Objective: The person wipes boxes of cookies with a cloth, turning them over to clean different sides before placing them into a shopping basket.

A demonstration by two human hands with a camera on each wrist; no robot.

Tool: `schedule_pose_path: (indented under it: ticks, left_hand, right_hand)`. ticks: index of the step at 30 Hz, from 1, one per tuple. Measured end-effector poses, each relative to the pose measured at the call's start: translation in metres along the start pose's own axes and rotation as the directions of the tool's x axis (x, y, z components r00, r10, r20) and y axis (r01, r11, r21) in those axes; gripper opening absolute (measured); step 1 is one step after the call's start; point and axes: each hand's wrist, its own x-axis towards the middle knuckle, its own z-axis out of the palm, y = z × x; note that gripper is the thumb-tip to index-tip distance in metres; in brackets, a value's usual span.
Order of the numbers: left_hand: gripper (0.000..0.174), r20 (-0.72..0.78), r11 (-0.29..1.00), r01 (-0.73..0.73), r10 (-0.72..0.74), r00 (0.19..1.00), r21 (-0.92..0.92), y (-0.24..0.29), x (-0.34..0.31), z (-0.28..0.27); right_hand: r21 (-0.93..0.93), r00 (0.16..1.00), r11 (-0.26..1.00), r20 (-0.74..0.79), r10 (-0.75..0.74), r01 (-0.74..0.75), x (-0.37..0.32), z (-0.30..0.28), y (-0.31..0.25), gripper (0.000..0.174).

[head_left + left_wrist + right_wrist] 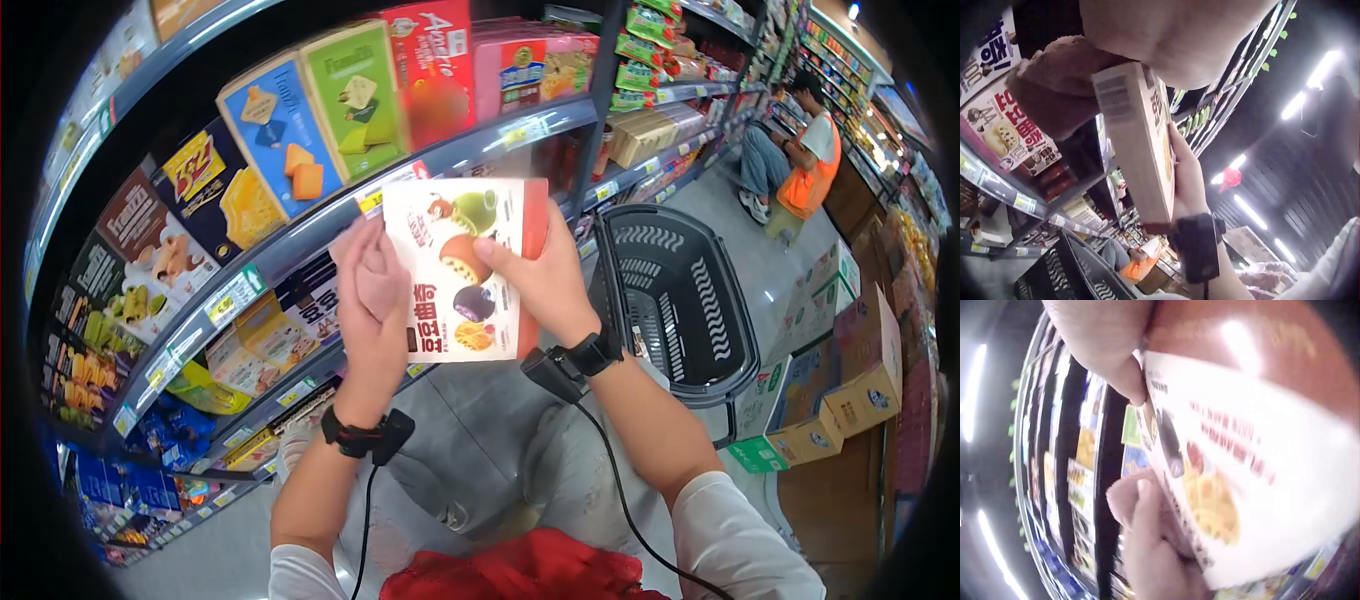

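In the head view my right hand [548,285] grips a white cookie box [430,225] with a red side by its right edge, thumb across the front. Pictures of round cookies and fruit and red lettering show on that front. At the box's left edge is my left hand [372,330], its fingers curled round a folded pink cloth [372,275]. The left wrist view shows the cloth [1054,87] as fuzzy, next to the box's narrow barcode side. In the right wrist view the box [1272,462] fills much of the frame, with the cloth [1124,495] behind it.
Shelves of boxed biscuits [270,130] curve along the left and front. A black shopping basket [680,300] stands to the right, with cardboard cartons [850,385] beyond it. A person in an orange vest [810,170] sits farther down the aisle.
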Motion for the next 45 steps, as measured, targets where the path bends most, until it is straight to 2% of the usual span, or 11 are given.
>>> schedule_pose_path:
  ticks: [7,11,14,16,17,22,27,31,35,41,45]
  left_hand:
    - [0.065,0.258,0.992,0.115,-0.126,0.958,0.058,-0.018,-0.025,0.018]
    - [0.069,0.192,0.922,0.264,-0.216,0.958,-0.282,-0.019,-0.025,0.029]
    - [0.068,0.196,0.737,0.38,-0.328,0.924,-0.559,-0.011,-0.026,0.022]
    - [0.068,0.251,0.51,0.449,-0.411,0.876,-0.734,-0.01,-0.026,0.01]
    - [0.078,0.237,0.518,0.449,-0.424,0.874,-0.728,-0.006,-0.026,0.007]
    - [0.102,0.358,0.642,0.337,-0.103,0.928,-0.689,0.018,-0.018,0.011]
    - [0.11,0.321,0.728,0.337,-0.168,0.932,-0.597,0.032,-0.022,0.021]
    - [0.102,0.141,0.777,0.204,-0.148,0.979,-0.596,0.017,-0.011,0.015]
    - [0.064,0.236,0.559,0.426,-0.38,0.894,-0.712,-0.02,-0.022,0.002]
    - [0.07,0.266,0.722,0.447,-0.36,0.894,-0.529,-0.003,-0.041,0.032]
    - [0.065,0.311,0.642,0.475,-0.359,0.88,-0.602,-0.022,-0.043,0.018]
  right_hand:
    - [0.106,0.966,0.989,-0.246,-0.077,0.105,0.007,-0.013,-0.007,0.047]
    - [0.253,0.995,0.963,-0.012,-0.096,0.095,-0.012,0.014,-0.024,0.052]
    - [-0.065,0.902,0.951,0.343,-0.263,0.302,-0.031,0.033,-0.022,0.082]
    - [-0.292,0.852,0.85,0.436,-0.289,0.438,-0.039,0.038,-0.025,0.085]
    - [-0.396,0.827,0.77,0.481,-0.29,0.501,-0.041,0.038,-0.025,0.086]
    - [-0.377,0.885,0.824,0.369,-0.285,0.423,-0.017,0.017,-0.007,0.076]
    - [-0.279,0.873,0.867,0.393,-0.289,0.413,-0.014,0.015,-0.005,0.081]
    - [-0.139,0.851,0.901,0.414,-0.324,0.411,-0.035,0.037,-0.017,0.095]
    - [-0.088,0.827,0.887,0.414,-0.382,0.454,-0.044,0.045,-0.022,0.091]
    - [-0.107,0.798,0.823,0.34,-0.497,0.558,-0.04,0.033,-0.034,0.09]
    - [-0.125,0.764,0.813,0.447,-0.466,0.569,-0.035,0.026,-0.032,0.092]
